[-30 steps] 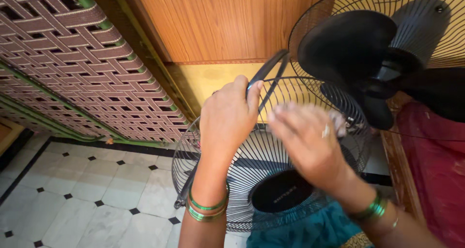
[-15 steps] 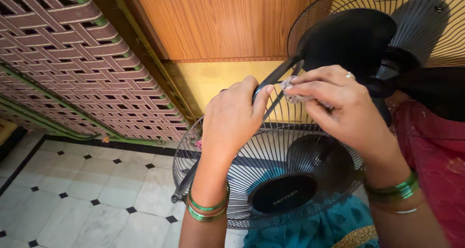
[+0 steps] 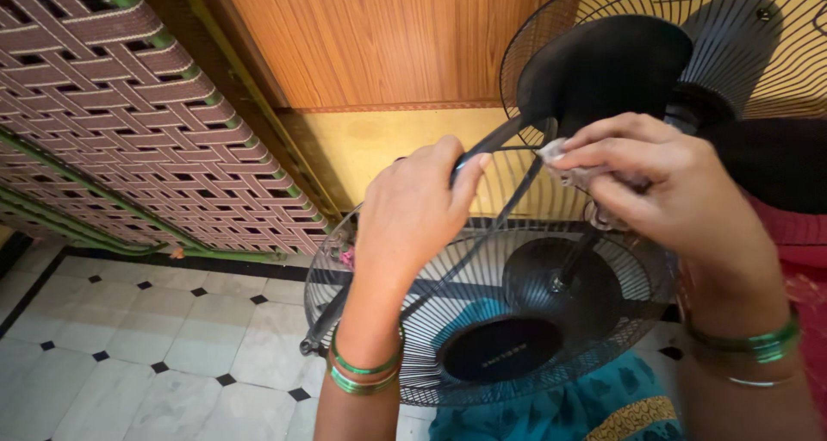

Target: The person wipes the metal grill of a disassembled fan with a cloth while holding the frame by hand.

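The rear fan guard (image 3: 758, 53) runs off the top and right edges, and a dark fan blade (image 3: 603, 71) hides its centre. The front grille (image 3: 482, 320) lies below the hands. The left hand (image 3: 413, 213) curls its fingers around a thin black ring (image 3: 495, 139). The right hand (image 3: 672, 191) pinches a small grey cloth (image 3: 560, 161), mostly hidden, against that ring.

Below me the floor (image 3: 129, 338) is pale tile, set with small black diamonds at the corners and edged by a dark strip along the wall. To my left rises a woven lattice panel (image 3: 129, 114) of brownish-pink straps, framed with green tubing (image 3: 198, 247). Straight ahead I see a warm orange wood-grain panel (image 3: 388, 36), with a plain yellow wall (image 3: 370, 148) beneath it. Soft, even daylight falls over everything.
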